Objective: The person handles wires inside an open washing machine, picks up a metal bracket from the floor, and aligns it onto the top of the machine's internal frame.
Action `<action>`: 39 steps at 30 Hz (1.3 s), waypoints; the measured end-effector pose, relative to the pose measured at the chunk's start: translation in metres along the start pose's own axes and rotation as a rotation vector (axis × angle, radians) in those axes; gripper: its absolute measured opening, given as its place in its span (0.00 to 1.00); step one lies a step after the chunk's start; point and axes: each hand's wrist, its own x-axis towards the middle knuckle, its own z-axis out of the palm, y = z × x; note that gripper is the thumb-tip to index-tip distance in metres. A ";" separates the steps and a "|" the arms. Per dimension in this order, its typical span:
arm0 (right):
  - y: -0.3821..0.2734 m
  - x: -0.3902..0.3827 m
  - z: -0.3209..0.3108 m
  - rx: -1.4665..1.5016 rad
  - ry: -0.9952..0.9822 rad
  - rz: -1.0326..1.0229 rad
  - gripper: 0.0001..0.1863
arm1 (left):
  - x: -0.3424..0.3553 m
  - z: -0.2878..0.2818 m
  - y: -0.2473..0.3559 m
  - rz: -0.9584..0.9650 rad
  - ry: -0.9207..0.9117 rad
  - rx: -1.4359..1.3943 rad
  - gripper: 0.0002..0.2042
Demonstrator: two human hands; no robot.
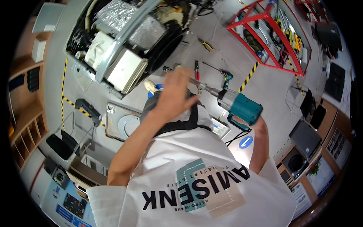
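My right hand (249,123) is wrapped round the handle of a teal corded power tool (245,108) with a grey metal front. From it a long metal shaft (206,87) runs up and left to a dark socket-like tip (166,69). My left hand (174,96), somewhat blurred, is over the shaft with its thumb spread and its fingers stretched out. It hides part of the shaft; whether it touches the metal is unclear. Beyond the tip stands an opened appliance (109,62) with a grey frame, foil-wrapped parts and a black round rim.
On the floor lie red-handled pliers (196,70), a small teal drill (226,75) with a long bit and yellow-handled pliers (207,46). A red tool rack (272,66) stands far right. A panel with a round opening (109,130) and a dark grey part (89,109) lie left.
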 end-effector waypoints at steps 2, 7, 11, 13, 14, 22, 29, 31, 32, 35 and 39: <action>-0.020 0.013 0.003 -0.229 0.041 0.052 0.22 | -0.006 -0.012 -0.036 -0.053 0.148 0.013 0.34; 0.002 0.025 0.020 0.052 0.245 0.430 0.20 | -0.023 -0.087 -0.144 -0.286 0.355 0.508 0.31; 0.072 0.023 0.039 0.248 0.390 0.507 0.11 | -0.031 -0.125 -0.193 -0.477 0.280 0.759 0.35; 0.087 0.025 0.048 0.359 0.443 0.546 0.09 | -0.024 -0.126 -0.198 -0.491 0.248 0.861 0.37; 0.097 0.023 0.055 0.375 0.486 0.558 0.07 | -0.019 -0.123 -0.197 -0.469 0.236 0.907 0.38; 0.150 0.005 0.094 0.391 0.564 0.679 0.07 | 0.030 -0.023 -0.119 0.154 -0.048 0.633 0.31; 0.155 -0.016 0.125 0.349 0.493 0.854 0.08 | 0.056 0.042 -0.153 -0.089 -0.485 0.903 0.33; 0.151 -0.022 0.132 0.301 0.455 0.915 0.07 | 0.063 0.043 -0.163 -0.107 -0.591 0.959 0.29; 0.151 -0.026 0.138 0.319 0.465 0.919 0.08 | 0.064 0.044 -0.172 -0.090 -0.620 1.002 0.29; 0.154 -0.034 0.154 0.363 0.498 0.945 0.08 | 0.058 0.048 -0.206 0.000 -0.659 1.148 0.31; 0.155 -0.042 0.171 0.446 0.528 0.962 0.07 | 0.055 0.046 -0.214 0.052 -0.703 1.281 0.31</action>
